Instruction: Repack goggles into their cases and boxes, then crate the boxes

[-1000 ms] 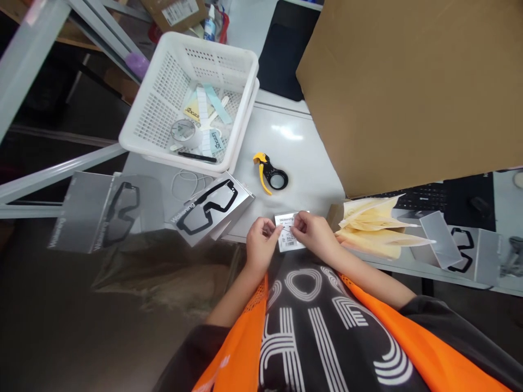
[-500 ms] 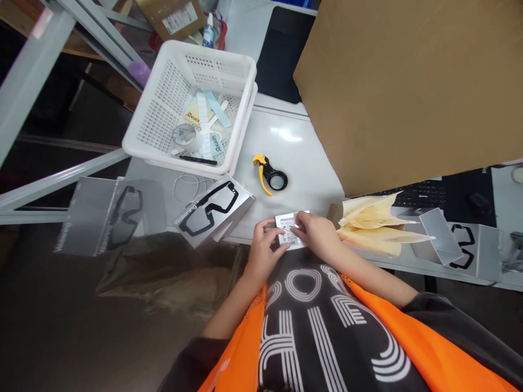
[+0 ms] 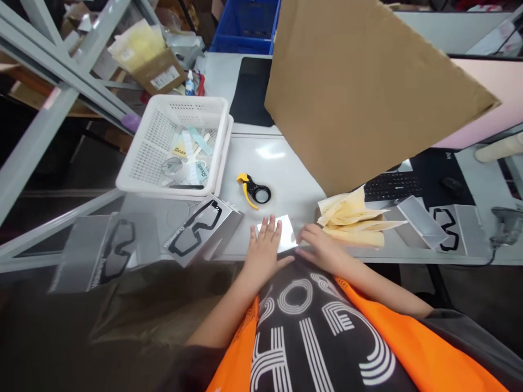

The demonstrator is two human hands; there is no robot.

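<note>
A small white box [image 3: 286, 233] lies at the near edge of the white table [image 3: 286, 169]. My left hand [image 3: 265, 245] lies flat on its left part, fingers stretched out. My right hand [image 3: 321, 247] rests at the box's right edge with its fingers bent against it; whether it grips the box is unclear. A stack of yellow paper sheets [image 3: 351, 220] sits just right of my right hand.
A white mesh basket [image 3: 175, 147] with labels and tape stands at the back left. A yellow and black cutter [image 3: 253, 190] lies behind the box. Grey goggle boxes [image 3: 200, 228] overhang the table's left edge. A large cardboard sheet [image 3: 359, 92] looms over the right. A keyboard [image 3: 388, 188] lies beneath it.
Both hands held the small box up by its label side and picked at it; now the box lies on the table with my left hand flat on it. The view has tilted up.
</note>
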